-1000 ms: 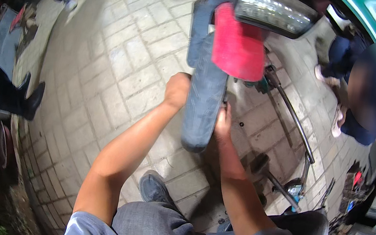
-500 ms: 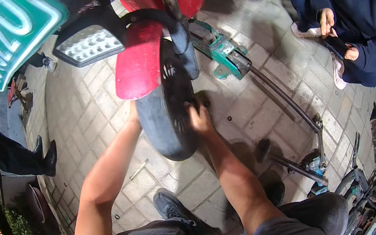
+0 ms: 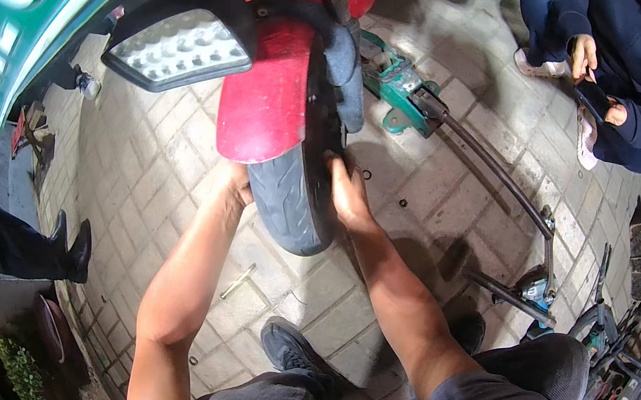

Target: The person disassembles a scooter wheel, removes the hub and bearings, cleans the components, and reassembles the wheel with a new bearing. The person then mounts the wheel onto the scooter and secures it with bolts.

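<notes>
A dark rear tyre (image 3: 295, 187) of a scooter hangs just above paving stones, under a red mudguard (image 3: 265, 98) and a tail light (image 3: 180, 48). My left hand (image 3: 237, 183) presses the tyre's left side from behind the mudguard, partly hidden. My right hand (image 3: 347, 192) lies flat against the tyre's right sidewall, fingers up toward the rim. Both hands hold the wheel between them.
A green floor jack (image 3: 397, 94) with a long dark handle (image 3: 502, 179) lies to the right. A person in dark blue (image 3: 613, 71) crouches at top right. Tools (image 3: 617, 351) crowd the right edge. A green number plate (image 3: 30, 7) fills the top left. Another person's legs (image 3: 8, 241) stand at left.
The view has swung so the wheel sits closer and more upright. My right hand slid down onto the sidewall; my left hand stays on the tyre's other side.
</notes>
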A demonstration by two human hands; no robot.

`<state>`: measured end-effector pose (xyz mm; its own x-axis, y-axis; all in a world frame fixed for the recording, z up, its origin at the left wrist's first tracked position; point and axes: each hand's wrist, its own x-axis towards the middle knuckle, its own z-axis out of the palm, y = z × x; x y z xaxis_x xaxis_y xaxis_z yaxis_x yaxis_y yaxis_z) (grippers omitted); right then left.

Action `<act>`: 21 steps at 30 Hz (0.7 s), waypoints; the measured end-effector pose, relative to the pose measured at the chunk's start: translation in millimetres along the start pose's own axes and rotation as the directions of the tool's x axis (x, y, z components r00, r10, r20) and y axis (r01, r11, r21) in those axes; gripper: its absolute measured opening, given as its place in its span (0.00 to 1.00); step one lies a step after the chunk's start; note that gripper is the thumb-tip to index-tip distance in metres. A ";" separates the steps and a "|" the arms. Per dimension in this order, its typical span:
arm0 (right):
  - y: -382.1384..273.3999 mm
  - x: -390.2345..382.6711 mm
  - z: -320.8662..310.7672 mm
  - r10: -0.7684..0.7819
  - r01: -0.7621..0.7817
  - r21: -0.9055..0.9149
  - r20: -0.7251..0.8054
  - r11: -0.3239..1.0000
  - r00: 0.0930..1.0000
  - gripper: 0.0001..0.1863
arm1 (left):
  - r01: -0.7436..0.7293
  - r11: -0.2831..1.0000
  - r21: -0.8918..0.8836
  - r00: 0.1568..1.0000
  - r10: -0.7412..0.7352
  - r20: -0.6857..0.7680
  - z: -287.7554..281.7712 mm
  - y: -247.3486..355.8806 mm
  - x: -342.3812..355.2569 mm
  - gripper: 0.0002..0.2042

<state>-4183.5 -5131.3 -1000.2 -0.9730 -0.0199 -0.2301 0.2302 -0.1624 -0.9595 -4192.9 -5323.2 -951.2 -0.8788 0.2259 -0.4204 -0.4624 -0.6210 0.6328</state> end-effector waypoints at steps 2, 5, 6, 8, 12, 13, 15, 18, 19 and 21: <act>8.0 5.5 5.2 0.011 -0.011 -0.014 -0.035 1.000 0.999 0.24 | 0.009 0.999 -0.034 0.998 -0.012 -0.066 -5.6 2.3 1.0 0.21; 13.4 7.7 0.6 0.015 -0.015 0.014 -0.014 1.000 1.000 0.23 | -0.020 1.000 0.019 0.994 0.022 -0.108 -10.2 -9.1 -0.2 0.22; 11.0 9.7 0.3 -0.034 0.034 -0.002 -0.031 0.999 0.999 0.23 | 0.033 0.996 -0.082 0.989 -0.045 -0.140 -1.9 -7.8 0.4 0.22; 5.2 7.3 -5.6 -0.047 0.050 0.083 -0.037 0.995 0.998 0.23 | 0.012 0.994 -0.113 0.991 -0.027 -0.128 14.0 -9.9 -2.3 0.18; 0.8 6.2 -5.1 0.165 -0.210 0.340 0.157 0.917 0.974 0.22 | -0.014 0.990 -0.137 0.942 -0.033 -0.334 -12.2 -17.5 6.1 0.09; 10.6 10.7 -12.1 0.160 -0.207 0.358 0.155 0.910 0.975 0.22 | -0.011 0.989 -0.150 0.940 -0.041 -0.338 -6.9 -18.3 7.6 0.09; 15.2 16.6 -15.8 0.182 -0.223 0.356 0.145 0.908 0.973 0.23 | -0.007 0.987 -0.158 0.931 -0.051 -0.361 -6.8 -18.5 7.3 0.10; 21.2 28.5 -25.2 0.208 -0.239 0.321 0.128 0.917 0.970 0.23 | 0.005 0.989 -0.150 0.935 -0.058 -0.349 -5.1 -16.2 3.6 0.07; 27.3 33.4 -31.5 0.193 -0.230 0.325 0.142 0.917 0.971 0.23 | 0.002 0.989 -0.149 0.940 -0.052 -0.336 -4.1 -15.4 2.2 0.07; 34.1 36.1 -35.7 0.128 -0.195 0.404 0.188 0.894 0.974 0.23 | -0.002 0.988 -0.152 0.948 -0.047 -0.316 -2.5 -14.6 0.2 0.08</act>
<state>-4210.2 -5102.4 -1047.0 -0.9216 -0.2257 -0.3159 0.3882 -0.5399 -0.7469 -4186.0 -5316.0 -962.1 -0.7738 0.0058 -0.6334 -0.4375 -0.7280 0.5278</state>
